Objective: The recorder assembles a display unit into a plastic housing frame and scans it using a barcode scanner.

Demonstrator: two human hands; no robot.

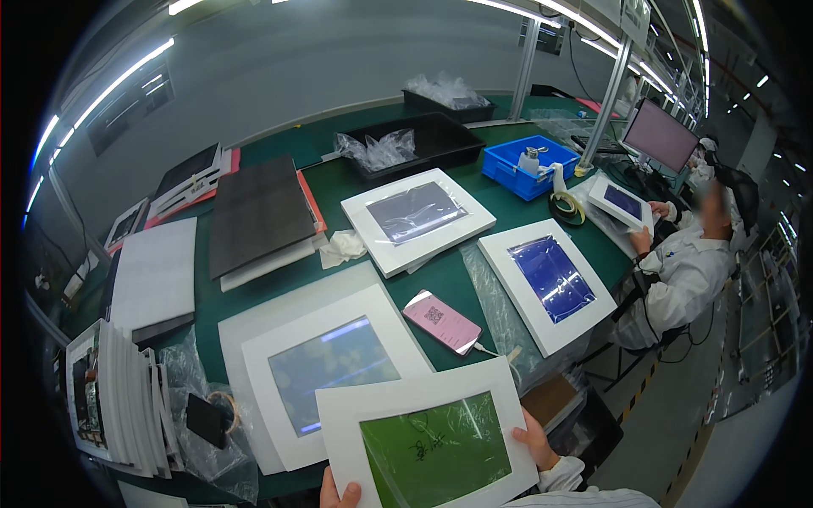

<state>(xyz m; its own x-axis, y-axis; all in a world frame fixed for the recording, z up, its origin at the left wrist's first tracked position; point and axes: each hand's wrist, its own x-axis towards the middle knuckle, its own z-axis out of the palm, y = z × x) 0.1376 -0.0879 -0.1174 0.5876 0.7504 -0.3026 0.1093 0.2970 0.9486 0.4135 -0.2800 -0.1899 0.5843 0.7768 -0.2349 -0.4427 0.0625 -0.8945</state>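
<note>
Between both hands I hold up a white-framed display panel (339,415), its screen green under clear film with dark handwritten marks. My left hand (339,491) grips its lower left edge, mostly cut off by the picture's bottom. On the right edge my right hand (535,440) is closed, thumb on the front. Partly behind it lies another white-framed panel (262,372) with a pale, reflecting screen, resting on a white foam sheet (233,339). A pink-screened phone (443,322) with a white cable is just beyond. Farther right is a white-framed panel with a blue screen (552,279).
More framed panels (360,199) lie mid-table. Dark boards (254,212) and a stack of white panels (127,406) stand left. At the back are black trays (457,140) with plastic film and a blue bin (500,161) holding a bottle. A co-worker (686,271) sits right, holding a panel.
</note>
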